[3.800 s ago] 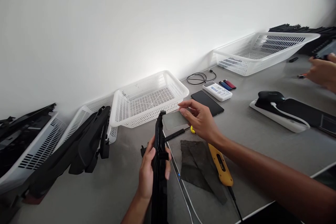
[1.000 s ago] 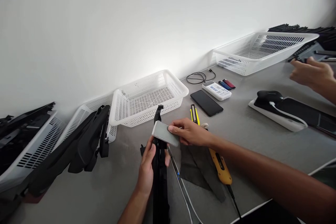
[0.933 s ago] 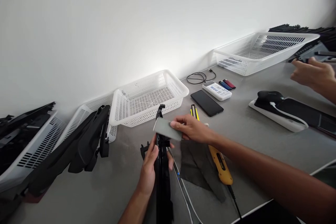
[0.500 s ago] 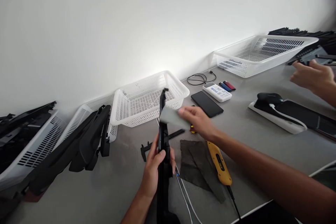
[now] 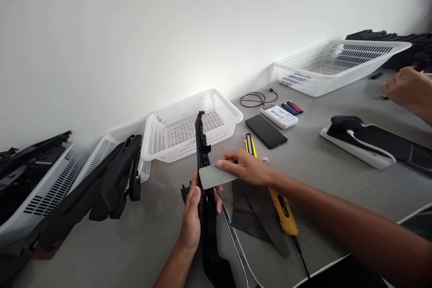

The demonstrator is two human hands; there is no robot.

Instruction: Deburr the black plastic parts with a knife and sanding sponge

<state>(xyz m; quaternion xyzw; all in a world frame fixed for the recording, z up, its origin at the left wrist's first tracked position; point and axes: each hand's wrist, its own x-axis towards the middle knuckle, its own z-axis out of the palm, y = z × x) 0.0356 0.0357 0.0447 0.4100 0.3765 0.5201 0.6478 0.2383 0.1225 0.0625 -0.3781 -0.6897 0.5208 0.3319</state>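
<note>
My left hand is closed around a long black plastic part, which stands lengthwise in front of me with its far end over a white basket. Between the fingers and thumb of my right hand is a thin grey rectangular sheet. The sheet lies across the black part, its left edge against or just over it; exact contact is unclear. Behind my left hand a dark caliper is mostly hidden. Under my right forearm lie a dark cloth and a yellow corded tool. A yellow utility knife is just beyond my right hand.
White baskets line the wall. More black parts lean over a basket at left. A phone, a white power bank, lighters and a cable lie ahead. Another person's hand works at far right.
My right hand has brought the grey sheet down along the black part, toward my left hand. The part's far end has tilted left. The other person's hand no longer shows the grey piece.
</note>
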